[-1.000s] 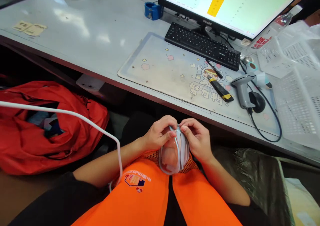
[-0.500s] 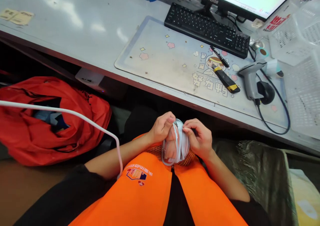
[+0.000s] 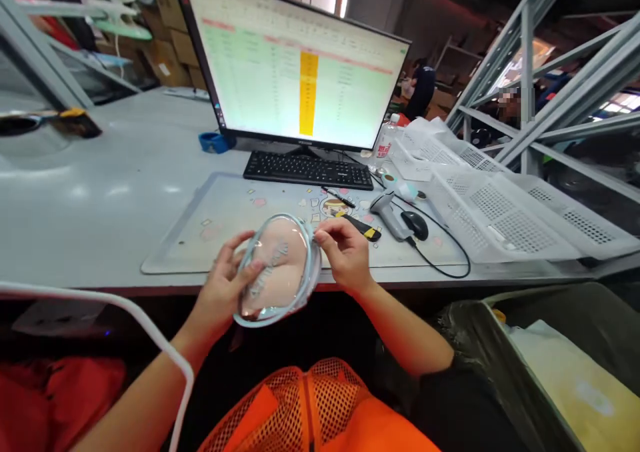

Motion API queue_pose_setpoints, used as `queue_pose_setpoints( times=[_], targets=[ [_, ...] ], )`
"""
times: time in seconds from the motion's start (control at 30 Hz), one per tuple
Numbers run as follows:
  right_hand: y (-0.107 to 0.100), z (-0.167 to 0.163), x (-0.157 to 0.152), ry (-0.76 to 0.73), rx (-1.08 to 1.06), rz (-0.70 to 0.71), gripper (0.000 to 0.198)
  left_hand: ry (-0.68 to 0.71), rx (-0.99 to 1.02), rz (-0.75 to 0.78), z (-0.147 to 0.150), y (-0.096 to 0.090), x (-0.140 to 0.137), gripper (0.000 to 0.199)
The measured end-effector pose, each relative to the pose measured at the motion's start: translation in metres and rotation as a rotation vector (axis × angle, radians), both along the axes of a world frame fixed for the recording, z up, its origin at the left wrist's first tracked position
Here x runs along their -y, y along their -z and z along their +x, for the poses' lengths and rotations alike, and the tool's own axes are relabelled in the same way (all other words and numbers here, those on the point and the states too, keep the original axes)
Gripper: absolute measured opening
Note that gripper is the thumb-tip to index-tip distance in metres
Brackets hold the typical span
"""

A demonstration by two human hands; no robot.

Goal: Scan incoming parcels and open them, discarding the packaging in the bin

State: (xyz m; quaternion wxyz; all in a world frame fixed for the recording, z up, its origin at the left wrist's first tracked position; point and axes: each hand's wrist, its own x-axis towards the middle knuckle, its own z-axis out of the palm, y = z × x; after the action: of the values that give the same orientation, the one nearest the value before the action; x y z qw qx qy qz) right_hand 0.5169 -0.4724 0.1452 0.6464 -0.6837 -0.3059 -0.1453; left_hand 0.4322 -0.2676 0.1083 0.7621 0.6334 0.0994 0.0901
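Note:
A clear oval zip pouch [image 3: 280, 259] with pale blue trim is held up in front of the desk edge. Something beige or skin-toned shows through its lettered front, though what lies inside I cannot make out. My left hand [image 3: 225, 282] grips the pouch's left side, thumb across the clear front and fingers behind. At the upper right rim, my right hand [image 3: 347, 249] pinches the edge near the zip between thumb and fingertips. Past the pouch, a black and yellow utility knife [image 3: 367, 229] and a black pen [image 3: 339, 197] lie on the desk mat [image 3: 200, 239].
A barcode scanner [image 3: 393, 219] and a mouse [image 3: 415, 225] sit right of the knife. Behind them stand a keyboard [image 3: 307, 170], a monitor [image 3: 260, 59] and white plastic baskets [image 3: 500, 219]. A white tube [image 3: 150, 332] curves over my left arm. At lower right is a dark bin [image 3: 525, 379].
My view has tilted up, bringing the whole monitor into sight. Both hands have raised the pouch from my lap to the desk edge, and its clear front now faces me more.

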Motion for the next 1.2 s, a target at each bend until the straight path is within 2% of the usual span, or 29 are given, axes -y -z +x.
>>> queue_pose_setpoints(
  times=[0.07, 0.13, 0.2, 0.27, 0.33, 0.37, 0.47, 0.53, 0.6, 0.63, 0.73, 0.8, 0.9, 1.0, 1.1, 1.13, 1.2],
  targets=[
    [-0.003, 0.031, -0.004, -0.068, 0.052, -0.105, 0.026, -0.071, -0.001, 0.040, 0.020, -0.018, -0.019, 0.094],
    [-0.010, 0.072, 0.005, -0.070, 0.137, -0.245, 0.025, -0.148, -0.031, 0.062, 0.037, -0.029, -0.041, 0.093],
    [-0.022, 0.119, 0.034, 0.080, 0.180, -0.397, 0.022, -0.215, -0.079, 0.084, 0.053, -0.031, -0.069, 0.086],
    [-0.036, 0.165, 0.083, 0.396, 0.092, -0.559, 0.022, -0.272, -0.113, 0.202, 0.068, -0.024, -0.103, 0.077],
    [-0.043, 0.203, 0.138, 0.748, -0.130, -0.758, 0.033, -0.340, -0.136, 0.468, 0.082, -0.012, -0.143, 0.067],
    [-0.043, 0.217, 0.162, 0.812, -0.210, -0.796, 0.035, -0.371, -0.161, 0.639, 0.090, -0.006, -0.162, 0.061],
    [-0.027, 0.241, 0.211, 0.857, -0.377, -0.864, 0.034, -0.406, -0.175, 1.134, 0.109, 0.002, -0.201, 0.054],
    [-0.011, 0.247, 0.222, 0.854, -0.416, -0.868, 0.028, -0.407, -0.048, 1.376, 0.119, -0.009, -0.199, 0.055],
    [0.002, 0.251, 0.224, 0.851, -0.405, -0.838, 0.024, -0.391, 0.146, 1.477, 0.128, -0.033, -0.168, 0.050],
    [0.005, 0.252, 0.224, 0.845, -0.387, -0.811, 0.024, -0.403, 0.256, 1.449, 0.134, -0.048, -0.142, 0.045],
    [0.006, 0.256, 0.226, 0.788, -0.314, -0.702, 0.027, -0.098, 0.525, 1.290, 0.163, -0.089, -0.036, 0.040],
    [0.003, 0.257, 0.228, 0.702, -0.282, -0.628, 0.026, 0.183, 0.693, 1.229, 0.196, -0.105, 0.044, 0.031],
    [0.004, 0.256, 0.230, 0.535, -0.281, -0.535, 0.022, 0.534, 0.801, 1.192, 0.258, -0.106, 0.153, 0.032],
    [0.012, 0.253, 0.235, 0.415, -0.286, -0.435, 0.022, 0.687, 0.732, 1.233, 0.315, -0.091, 0.232, 0.052],
    [0.020, 0.255, 0.245, 0.323, -0.313, -0.219, 0.032, 0.747, 0.546, 1.309, 0.351, -0.078, 0.273, 0.068],
    [0.021, 0.256, 0.248, 0.301, -0.323, -0.145, 0.037, 0.736, 0.506, 1.313, 0.358, -0.076, 0.278, 0.068],
    [0.023, 0.259, 0.253, 0.274, -0.330, -0.038, 0.042, 0.691, 0.484, 1.295, 0.367, -0.073, 0.282, 0.056]
  ],
)
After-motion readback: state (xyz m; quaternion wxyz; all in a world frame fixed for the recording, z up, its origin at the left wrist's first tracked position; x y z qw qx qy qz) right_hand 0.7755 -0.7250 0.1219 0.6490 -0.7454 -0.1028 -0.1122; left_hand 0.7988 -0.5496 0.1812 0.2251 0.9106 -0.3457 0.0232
